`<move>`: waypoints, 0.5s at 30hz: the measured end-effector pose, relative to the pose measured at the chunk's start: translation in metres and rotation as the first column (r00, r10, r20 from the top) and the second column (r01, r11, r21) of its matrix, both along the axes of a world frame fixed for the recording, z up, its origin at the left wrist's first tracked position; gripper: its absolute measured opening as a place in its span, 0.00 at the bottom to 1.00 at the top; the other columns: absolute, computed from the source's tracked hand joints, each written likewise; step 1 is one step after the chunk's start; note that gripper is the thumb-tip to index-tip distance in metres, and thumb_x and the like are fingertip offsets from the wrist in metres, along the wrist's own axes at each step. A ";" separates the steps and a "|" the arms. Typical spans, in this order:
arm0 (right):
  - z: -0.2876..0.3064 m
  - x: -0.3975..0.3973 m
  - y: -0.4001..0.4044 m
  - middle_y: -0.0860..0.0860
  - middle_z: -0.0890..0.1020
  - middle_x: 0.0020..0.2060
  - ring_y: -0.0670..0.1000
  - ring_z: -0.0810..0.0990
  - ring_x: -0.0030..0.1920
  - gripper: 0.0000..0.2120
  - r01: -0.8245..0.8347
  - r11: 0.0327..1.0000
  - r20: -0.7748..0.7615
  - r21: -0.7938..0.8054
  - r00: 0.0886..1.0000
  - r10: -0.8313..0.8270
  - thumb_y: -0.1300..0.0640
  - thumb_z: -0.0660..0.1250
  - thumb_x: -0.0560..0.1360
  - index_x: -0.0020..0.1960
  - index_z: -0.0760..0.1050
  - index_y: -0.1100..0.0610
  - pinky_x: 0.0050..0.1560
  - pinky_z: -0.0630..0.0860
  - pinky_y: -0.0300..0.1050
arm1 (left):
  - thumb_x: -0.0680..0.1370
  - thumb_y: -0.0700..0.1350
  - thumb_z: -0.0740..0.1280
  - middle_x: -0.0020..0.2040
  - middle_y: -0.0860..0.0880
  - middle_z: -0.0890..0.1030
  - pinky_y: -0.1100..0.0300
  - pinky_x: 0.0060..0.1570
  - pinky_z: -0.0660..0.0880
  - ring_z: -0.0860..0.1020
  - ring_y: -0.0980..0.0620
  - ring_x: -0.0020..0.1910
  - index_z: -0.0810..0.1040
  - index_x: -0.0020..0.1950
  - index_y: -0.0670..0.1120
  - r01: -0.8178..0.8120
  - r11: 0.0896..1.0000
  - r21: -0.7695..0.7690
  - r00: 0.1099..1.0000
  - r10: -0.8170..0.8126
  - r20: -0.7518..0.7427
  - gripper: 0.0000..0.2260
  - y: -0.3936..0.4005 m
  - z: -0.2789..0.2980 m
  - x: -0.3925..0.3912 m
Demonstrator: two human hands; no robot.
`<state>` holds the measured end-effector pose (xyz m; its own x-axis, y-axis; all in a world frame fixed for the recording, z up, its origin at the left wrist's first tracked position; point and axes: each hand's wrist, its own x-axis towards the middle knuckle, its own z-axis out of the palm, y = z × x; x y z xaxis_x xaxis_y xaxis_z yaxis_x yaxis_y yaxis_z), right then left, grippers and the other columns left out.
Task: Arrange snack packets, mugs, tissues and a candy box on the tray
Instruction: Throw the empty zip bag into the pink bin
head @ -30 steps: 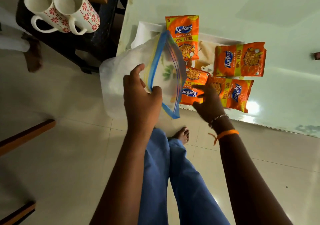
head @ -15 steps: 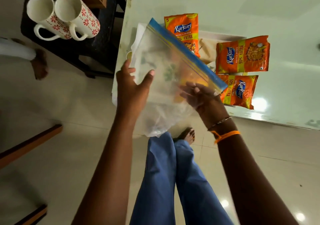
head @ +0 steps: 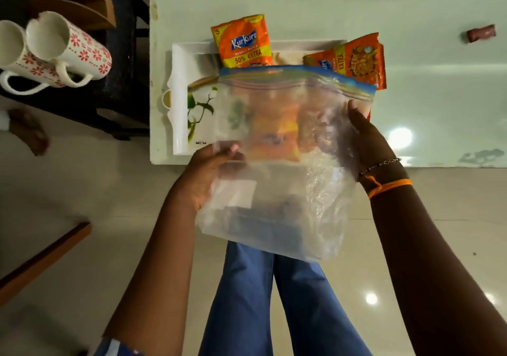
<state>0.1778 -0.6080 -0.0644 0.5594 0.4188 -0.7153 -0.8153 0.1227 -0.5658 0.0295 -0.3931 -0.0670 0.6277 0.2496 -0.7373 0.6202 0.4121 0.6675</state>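
Observation:
I hold a clear zip bag [head: 279, 169] with a blue seal strip flat in front of me, above the near edge of the table. My left hand [head: 208, 174] grips its left side and my right hand [head: 367, 138] grips its right side. Behind it lies a white tray [head: 178, 108] with a leaf print. An orange snack packet [head: 242, 42] rests on the tray's far rim, and another orange packet [head: 356, 59] lies at the tray's right. More orange packets show blurred through the bag. Two white mugs [head: 55, 50] with red flowers lie on a dark stool at the left.
The pale green table [head: 411, 12] carries a small brown wrapped thing [head: 481, 33] at the far right. A brown wooden holder [head: 68, 7] stands behind the mugs. A wooden bar [head: 44, 256] crosses the tiled floor at the left. My blue-trousered legs are below.
The bag has swung from edge-on in my left hand to flat and facing me. My right hand left the packets on the tray and took hold of the bag's right side.

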 end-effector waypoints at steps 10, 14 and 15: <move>0.012 -0.016 -0.029 0.58 0.67 0.69 0.55 0.74 0.63 0.37 -0.055 0.985 0.308 -0.166 0.945 0.105 0.72 0.66 0.70 0.68 0.58 0.43 0.47 0.81 0.39 | 0.78 0.41 0.61 0.33 0.53 0.84 0.60 0.44 0.77 0.82 0.59 0.35 0.72 0.57 0.49 -0.178 0.973 0.147 0.983 0.167 0.081 0.09 -0.002 0.011 0.034; 0.021 -0.010 -0.027 0.53 0.68 0.65 0.53 0.74 0.60 0.43 -0.237 0.856 0.358 -0.459 0.833 0.422 0.67 0.74 0.64 0.71 0.59 0.46 0.48 0.77 0.35 | 0.75 0.32 0.60 0.53 0.46 0.77 0.63 0.48 0.77 0.78 0.51 0.50 0.66 0.64 0.59 0.002 0.990 0.138 0.977 -0.032 0.209 0.26 0.013 0.021 0.036; 0.024 -0.008 -0.026 0.54 0.68 0.64 0.54 0.74 0.58 0.46 -0.258 0.820 0.337 -0.511 0.817 0.467 0.66 0.75 0.62 0.72 0.58 0.47 0.51 0.75 0.38 | 0.74 0.32 0.61 0.52 0.49 0.76 0.63 0.50 0.75 0.76 0.51 0.51 0.67 0.65 0.60 0.103 0.978 0.181 0.969 -0.140 0.205 0.27 0.018 0.023 0.037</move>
